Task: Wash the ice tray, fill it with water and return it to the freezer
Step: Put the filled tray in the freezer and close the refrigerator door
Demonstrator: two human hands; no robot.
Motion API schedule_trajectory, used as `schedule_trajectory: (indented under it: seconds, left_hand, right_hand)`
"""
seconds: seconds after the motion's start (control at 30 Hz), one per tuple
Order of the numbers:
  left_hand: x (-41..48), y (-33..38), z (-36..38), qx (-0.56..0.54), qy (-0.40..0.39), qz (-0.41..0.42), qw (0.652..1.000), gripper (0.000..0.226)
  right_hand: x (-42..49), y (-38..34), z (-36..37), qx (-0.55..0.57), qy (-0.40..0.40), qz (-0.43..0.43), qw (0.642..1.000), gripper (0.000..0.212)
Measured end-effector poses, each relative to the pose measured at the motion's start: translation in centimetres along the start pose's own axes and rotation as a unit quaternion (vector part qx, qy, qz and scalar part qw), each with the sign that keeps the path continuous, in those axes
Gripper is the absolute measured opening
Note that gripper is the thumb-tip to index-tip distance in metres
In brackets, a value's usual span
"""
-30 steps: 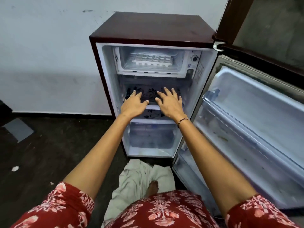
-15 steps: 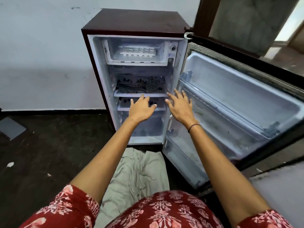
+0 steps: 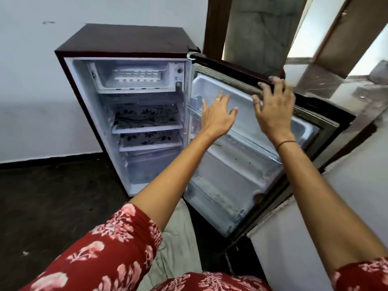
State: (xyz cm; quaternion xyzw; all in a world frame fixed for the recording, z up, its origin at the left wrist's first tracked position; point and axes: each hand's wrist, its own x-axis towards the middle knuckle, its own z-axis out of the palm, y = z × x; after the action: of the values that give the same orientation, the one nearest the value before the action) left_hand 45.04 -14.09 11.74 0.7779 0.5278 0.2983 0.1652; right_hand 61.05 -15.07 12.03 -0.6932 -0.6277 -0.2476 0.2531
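A white ice tray [image 3: 137, 77] lies inside the freezer compartment [image 3: 134, 89] at the top of a small maroon fridge [image 3: 126, 38]. The fridge door [image 3: 247, 156] stands wide open to the right. My left hand [image 3: 217, 115] hovers in front of the door's inner shelves, fingers spread and empty. My right hand [image 3: 275, 108] is up at the door's top edge, its fingertips touching or curling over the rim, holding nothing else.
Two patterned shelves [image 3: 147, 120] and a clear drawer [image 3: 151, 166] sit below the freezer. A pale cloth [image 3: 178, 238] lies on the dark floor in front of the fridge. A white wall stands behind and a doorway to the right.
Both hands have left the fridge shelves and swung right to the open door. My right hand has risen to the door's top edge, and the view has turned right.
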Motion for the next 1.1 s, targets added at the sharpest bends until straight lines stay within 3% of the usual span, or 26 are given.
schedule_trajectory:
  seconds: [0.17, 0.3, 0.67, 1.1]
  left_hand:
    - [2.7, 5.9, 2.1, -0.007, 0.001, 0.065, 0.998, 0.053]
    - [4.0, 9.3, 3.3, -0.005, -0.015, 0.106, 0.994, 0.053]
    - [4.1, 9.6, 4.4, -0.04, -0.063, 0.107, 0.991, 0.048]
    - [0.8, 5.1, 2.7, -0.033, 0.032, 0.139, 0.989, 0.041]
  right_hand:
    - [2.3, 6.8, -1.0, -0.053, -0.019, 0.106, 0.993, 0.047]
    - [2.3, 7.6, -0.6, -0.058, -0.062, 0.169, 0.982, 0.055]
    - [0.5, 4.9, -1.7, -0.067, -0.05, 0.168, 0.982, 0.047]
    - [-2.6, -1.5, -5.0, -0.126, -0.095, 0.143, 0.977, 0.048]
